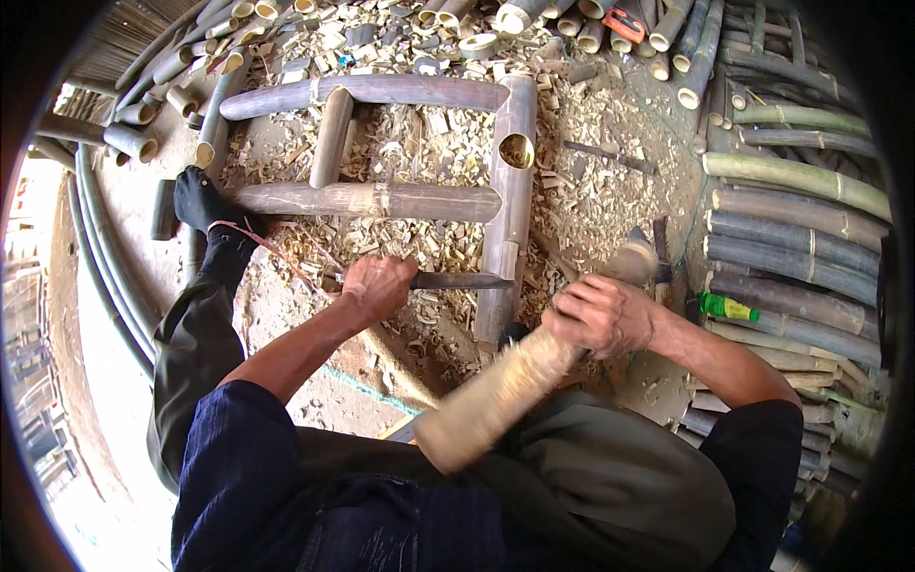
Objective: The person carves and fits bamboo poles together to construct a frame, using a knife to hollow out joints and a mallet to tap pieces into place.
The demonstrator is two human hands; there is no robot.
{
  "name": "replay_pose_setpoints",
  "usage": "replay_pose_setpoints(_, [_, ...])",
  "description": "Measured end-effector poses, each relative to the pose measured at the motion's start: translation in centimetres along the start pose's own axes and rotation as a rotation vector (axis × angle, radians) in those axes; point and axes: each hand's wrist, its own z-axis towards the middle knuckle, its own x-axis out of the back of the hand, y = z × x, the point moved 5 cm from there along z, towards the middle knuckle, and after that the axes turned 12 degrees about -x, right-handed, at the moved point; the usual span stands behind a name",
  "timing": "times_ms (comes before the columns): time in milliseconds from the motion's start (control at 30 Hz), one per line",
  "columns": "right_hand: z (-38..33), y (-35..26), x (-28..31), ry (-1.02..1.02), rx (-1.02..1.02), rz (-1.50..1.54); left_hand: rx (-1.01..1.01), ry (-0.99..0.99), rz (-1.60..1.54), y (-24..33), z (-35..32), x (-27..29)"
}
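Observation:
My left hand (379,284) is closed round the handle of a chisel (459,280), whose dark blade points right and reaches the near part of a thick bamboo post (515,195). In my right hand (602,315) is a thick wooden club (496,400), gripped near its upper part and slanting down left over my lap, slightly blurred. The post has a round hole (517,151) in its upper part. Two bamboo rails, the far rail (381,91) and the near rail (367,200), meet it from the left, with a short bamboo crosspiece (333,138) between them.
My socked foot (198,202) rests at the near rail's left end. Wood chips (419,238) litter the ground. Bamboo poles (796,224) are stacked at right, with a green bottle (729,307) on them. Cut tubes (519,14) lie at the back, near a red-handled tool (624,24).

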Motion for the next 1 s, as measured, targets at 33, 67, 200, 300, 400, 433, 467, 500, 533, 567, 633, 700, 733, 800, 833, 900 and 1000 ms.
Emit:
replay_pose_setpoints(33, [-0.1,1.1,-0.8,-0.002,-0.082,-0.048,0.016,-0.015,-0.028,0.1,-0.1,-0.1])
replay_pose_setpoints(67, [-0.3,2.8,-2.1,-0.005,-0.164,-0.096,0.017,-0.022,-0.006,0.2,0.0,0.1])
replay_pose_setpoints(200, [0.3,3.3,-2.7,-0.196,-0.375,-0.211,-0.018,0.051,0.078,-0.5,0.5,0.4])
replay_pose_setpoints(300, [0.1,-1.0,-1.2,-0.127,-0.067,0.048,-0.027,0.078,0.076,-0.6,0.2,-0.4])
replay_pose_setpoints(400, [-0.7,2.8,-3.2,0.071,-0.142,-0.112,-0.02,0.004,0.041,0.3,0.6,0.4])
replay_pose_setpoints(433, [0.3,4.5,-3.0,-0.04,-0.364,-0.243,-0.002,-0.033,0.033,0.2,0.3,0.8])
replay_pose_setpoints(467, [0.6,5.1,-2.1,-0.13,-0.403,-0.18,-0.026,0.013,0.063,-0.3,0.3,0.4])
replay_pose_setpoints(500, [1.2,4.5,-1.4,-0.157,-0.378,-0.198,-0.051,0.077,0.095,-1.1,1.0,-0.4])
replay_pose_setpoints(533, [1.4,2.8,-1.7,-0.185,-0.357,-0.188,-0.079,0.113,0.124,-1.3,0.8,-0.6])
replay_pose_setpoints(567, [1.4,1.3,-2.2,-0.213,-0.336,-0.177,-0.052,0.091,0.112,-1.6,0.5,-1.0])
replay_pose_setpoints(633, [1.3,-1.3,0.0,-0.074,-0.035,0.073,-0.003,0.071,0.084,-0.9,0.7,-0.4])
replay_pose_setpoints(700, [0.0,1.3,-1.7,0.175,0.061,0.052,-0.004,0.075,0.069,-1.1,1.6,-0.4])
replay_pose_setpoints(733, [0.4,3.3,-2.5,-0.033,-0.208,-0.066,-0.023,0.11,0.077,-1.6,1.8,-1.2])
replay_pose_setpoints(800, [0.4,5.1,-3.8,-0.302,-0.476,-0.257,-0.051,0.149,0.105,-1.8,1.7,-1.7])
replay_pose_setpoints(833, [0.9,4.1,-3.4,-0.273,-0.441,-0.171,-0.051,0.159,0.123,-1.6,1.4,-1.0])
replay_pose_setpoints(900, [1.3,0.8,-2.2,-0.213,-0.369,0.001,-0.052,0.152,0.133,-1.5,1.1,-0.7])
replay_pose_setpoints(1000, [1.0,0.7,-0.8,0.041,-0.048,0.07,-0.063,0.135,0.117,-1.1,1.7,-0.5])
